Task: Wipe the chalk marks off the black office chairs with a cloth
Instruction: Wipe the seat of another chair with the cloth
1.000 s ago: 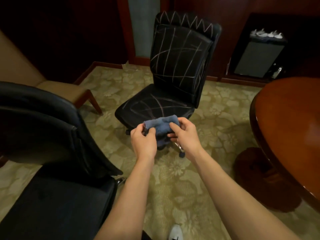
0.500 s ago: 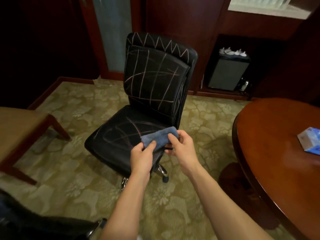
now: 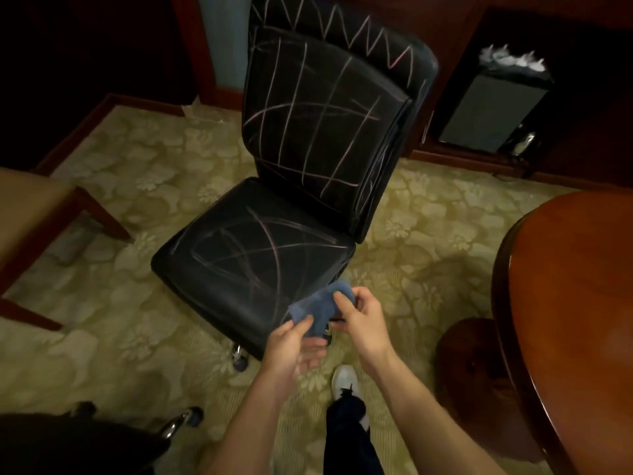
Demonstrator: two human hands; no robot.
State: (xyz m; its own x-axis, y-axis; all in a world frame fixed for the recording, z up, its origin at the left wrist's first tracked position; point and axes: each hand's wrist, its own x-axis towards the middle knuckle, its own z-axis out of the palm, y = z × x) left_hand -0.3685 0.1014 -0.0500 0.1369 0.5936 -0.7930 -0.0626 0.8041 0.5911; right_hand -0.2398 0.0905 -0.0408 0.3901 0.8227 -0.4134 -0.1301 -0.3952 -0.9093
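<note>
2 hands, left hand (image 3: 294,347) & right hand (image 3: 363,320), pinch blue cloth (image 3: 320,308) just above chalk-marked chair (image 3: 260,265) seat's front edge.

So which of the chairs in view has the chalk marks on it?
The black office chair straight ahead, scribbled across backrest and seat. The black chair at bottom left and the tan chair show none.

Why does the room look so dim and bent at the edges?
Head view: wide-angle lens bows the table edge; light is low, corners fall to black. Chair chalk lines stay readable; the cloth, left hand and right hand are slightly soft.
</note>
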